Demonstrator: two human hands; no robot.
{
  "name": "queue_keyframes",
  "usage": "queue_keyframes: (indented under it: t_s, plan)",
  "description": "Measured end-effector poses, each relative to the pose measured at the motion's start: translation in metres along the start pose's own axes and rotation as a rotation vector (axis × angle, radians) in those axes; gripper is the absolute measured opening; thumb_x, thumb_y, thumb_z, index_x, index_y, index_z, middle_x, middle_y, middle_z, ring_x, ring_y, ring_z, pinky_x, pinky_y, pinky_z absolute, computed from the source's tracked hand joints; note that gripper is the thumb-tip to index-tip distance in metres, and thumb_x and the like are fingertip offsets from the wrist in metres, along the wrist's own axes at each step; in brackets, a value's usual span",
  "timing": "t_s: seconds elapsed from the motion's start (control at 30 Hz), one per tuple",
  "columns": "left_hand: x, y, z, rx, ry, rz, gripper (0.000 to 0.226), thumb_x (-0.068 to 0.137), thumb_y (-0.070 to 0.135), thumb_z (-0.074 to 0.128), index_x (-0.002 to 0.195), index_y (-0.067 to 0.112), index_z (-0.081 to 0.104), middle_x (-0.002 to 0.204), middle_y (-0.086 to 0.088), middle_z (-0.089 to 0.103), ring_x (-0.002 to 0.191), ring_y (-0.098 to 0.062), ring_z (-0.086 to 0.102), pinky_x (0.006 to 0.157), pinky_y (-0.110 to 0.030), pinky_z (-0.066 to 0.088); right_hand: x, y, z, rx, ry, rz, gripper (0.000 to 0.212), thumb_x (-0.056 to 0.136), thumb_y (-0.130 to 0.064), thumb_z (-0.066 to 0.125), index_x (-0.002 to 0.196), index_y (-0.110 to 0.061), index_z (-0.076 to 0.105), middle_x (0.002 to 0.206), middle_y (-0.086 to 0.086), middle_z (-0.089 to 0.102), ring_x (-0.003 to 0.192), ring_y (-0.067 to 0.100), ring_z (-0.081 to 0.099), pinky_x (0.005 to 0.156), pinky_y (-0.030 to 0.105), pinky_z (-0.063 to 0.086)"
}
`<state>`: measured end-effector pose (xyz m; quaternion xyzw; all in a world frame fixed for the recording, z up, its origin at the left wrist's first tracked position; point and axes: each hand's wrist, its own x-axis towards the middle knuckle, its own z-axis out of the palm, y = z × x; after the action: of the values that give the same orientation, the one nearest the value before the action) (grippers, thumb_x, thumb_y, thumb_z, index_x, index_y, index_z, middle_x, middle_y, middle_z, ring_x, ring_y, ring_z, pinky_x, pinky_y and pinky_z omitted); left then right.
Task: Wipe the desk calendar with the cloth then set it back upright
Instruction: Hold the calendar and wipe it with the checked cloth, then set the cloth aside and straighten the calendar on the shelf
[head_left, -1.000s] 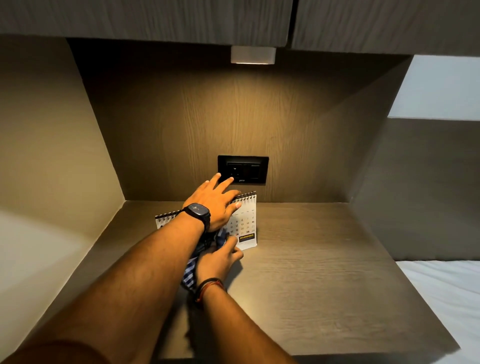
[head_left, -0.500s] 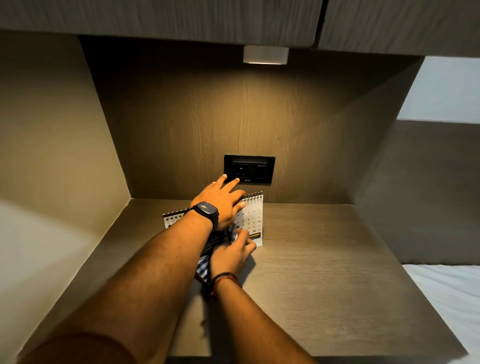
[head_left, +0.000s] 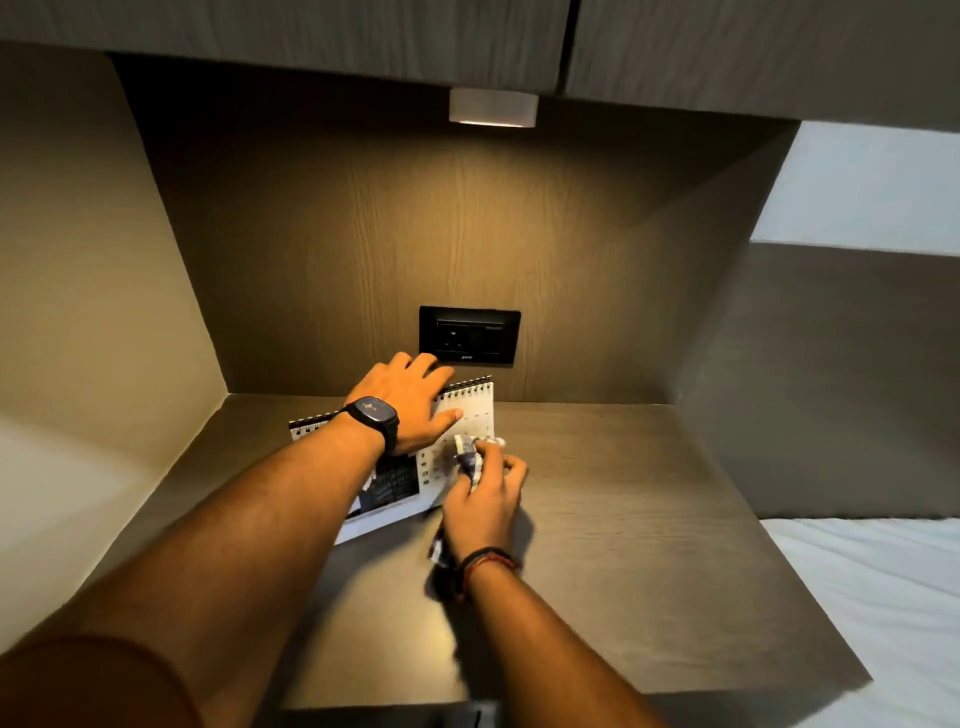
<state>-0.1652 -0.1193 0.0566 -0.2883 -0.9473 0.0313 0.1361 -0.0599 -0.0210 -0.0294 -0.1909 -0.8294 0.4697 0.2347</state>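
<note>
A white spiral-bound desk calendar (head_left: 470, 410) lies flat near the back of the wooden desk (head_left: 623, 519), its wire binding toward the wall. My left hand (head_left: 402, 402), with a black watch on the wrist, presses flat on the calendar's upper part. My right hand (head_left: 485, 499) is closed on a bunched blue checked cloth (head_left: 467, 457) at the calendar's right side, over the date grid. A tail of the cloth hangs down beside my right wrist. Much of the calendar is hidden under my left arm.
A black socket plate (head_left: 469, 335) sits in the back wall just behind the calendar. Wooden side walls close the nook on the left and right, with cabinets and a small lamp (head_left: 492, 107) overhead. A white bed (head_left: 872, 597) lies to the right.
My right hand has slid the cloth to the right across the calendar's face, uncovering more of its lower left. My left hand stays pressed on the calendar.
</note>
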Motion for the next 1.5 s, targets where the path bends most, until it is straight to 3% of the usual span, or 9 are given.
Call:
queue_keyframes:
  t_s: [0.13, 0.3, 0.47, 0.63, 0.77, 1.0, 1.2, 1.3, 1.5]
  plan:
    - [-0.005, 0.009, -0.007, 0.069, 0.079, -0.008, 0.083, 0.075, 0.076, 0.035, 0.139, 0.023, 0.031, 0.141, -0.009, 0.038, 0.118, -0.031, 0.039, 0.093, -0.045, 0.037, 0.029, 0.028, -0.053, -0.144, 0.074, -0.027, 0.039, 0.084, -0.007, 0.056, 0.12, -0.023, 0.054, 0.124, 0.01, 0.042, 0.101, 0.026, 0.055, 0.083, 0.034, 0.055]
    - [-0.008, 0.06, -0.023, -0.018, 0.343, 0.17, 0.073, 0.076, 0.065, 0.044, 0.125, 0.012, 0.05, 0.128, -0.018, 0.051, 0.11, -0.038, 0.047, 0.088, -0.047, 0.042, 0.046, 0.062, -0.131, -0.437, 0.116, -0.037, 0.039, 0.081, -0.008, 0.055, 0.118, -0.021, 0.055, 0.118, 0.015, 0.049, 0.096, 0.035, 0.056, 0.08, 0.043, 0.054]
    - [-0.023, 0.148, 0.012, -0.253, 0.056, 0.215, 0.064, 0.078, 0.062, 0.045, 0.126, 0.02, 0.045, 0.127, -0.011, 0.049, 0.107, -0.032, 0.048, 0.086, -0.042, 0.044, 0.047, 0.105, -0.185, -0.726, -0.007, 0.061, 0.033, 0.085, -0.017, 0.054, 0.117, -0.022, 0.052, 0.121, 0.014, 0.047, 0.103, 0.035, 0.053, 0.088, 0.042, 0.051]
    - [-0.035, 0.211, 0.061, -0.32, -0.219, 0.126, 0.082, 0.07, 0.075, 0.04, 0.137, 0.031, 0.029, 0.151, -0.005, 0.028, 0.133, -0.027, 0.028, 0.104, -0.047, 0.03, 0.043, 0.127, -0.193, -0.821, -0.108, 0.042, 0.036, 0.089, -0.033, 0.049, 0.125, -0.031, 0.047, 0.137, 0.011, 0.043, 0.121, 0.032, 0.043, 0.1, 0.044, 0.041]
    - [-0.041, 0.222, 0.087, -0.259, -0.27, 0.108, 0.091, 0.066, 0.083, 0.029, 0.142, 0.034, 0.018, 0.155, -0.003, 0.016, 0.138, -0.027, 0.013, 0.11, -0.051, 0.015, 0.038, 0.14, -0.188, -0.842, -0.164, -0.019, 0.06, 0.086, -0.054, 0.041, 0.142, -0.037, 0.027, 0.158, 0.007, 0.021, 0.145, 0.03, 0.017, 0.116, 0.051, 0.021]
    - [-0.048, 0.219, 0.103, -0.291, -0.21, 0.049, 0.097, 0.064, 0.089, 0.015, 0.145, 0.036, 0.005, 0.158, -0.001, 0.005, 0.143, -0.026, 0.0, 0.113, -0.048, 0.0, 0.042, 0.143, -0.183, -0.862, -0.129, -0.03, 0.076, 0.082, -0.07, 0.025, 0.148, -0.036, 0.01, 0.162, 0.007, 0.009, 0.149, 0.028, -0.002, 0.117, 0.054, -0.005]
    - [-0.053, 0.158, 0.061, -0.333, 0.13, -0.146, 0.088, 0.075, 0.079, 0.022, 0.146, 0.031, 0.002, 0.158, -0.004, 0.0, 0.143, -0.024, -0.004, 0.113, -0.042, -0.002, 0.058, 0.083, -0.14, -0.434, 0.01, -0.095, 0.073, 0.083, -0.059, 0.043, 0.144, -0.023, 0.029, 0.156, 0.013, 0.026, 0.145, 0.028, 0.02, 0.118, 0.047, 0.02]
    - [-0.06, 0.116, 0.034, -0.341, 0.351, -0.307, 0.084, 0.077, 0.067, 0.04, 0.146, 0.025, 0.016, 0.157, -0.009, 0.009, 0.143, -0.028, 0.002, 0.114, -0.047, 0.006, 0.067, 0.039, -0.103, -0.118, -0.053, -0.074, 0.065, 0.085, -0.047, 0.055, 0.141, -0.019, 0.036, 0.15, 0.013, 0.035, 0.139, 0.03, 0.033, 0.112, 0.041, 0.03]
    - [-0.089, 0.05, 0.021, -0.399, 0.614, -0.854, 0.088, 0.075, 0.063, 0.043, 0.147, 0.028, 0.006, 0.158, -0.009, 0.004, 0.141, -0.034, 0.01, 0.112, -0.051, 0.004, 0.072, -0.02, -0.047, 0.158, -0.32, 0.101, 0.073, 0.085, -0.05, 0.054, 0.147, -0.027, 0.022, 0.155, 0.008, 0.03, 0.139, 0.031, 0.034, 0.11, 0.045, 0.032]
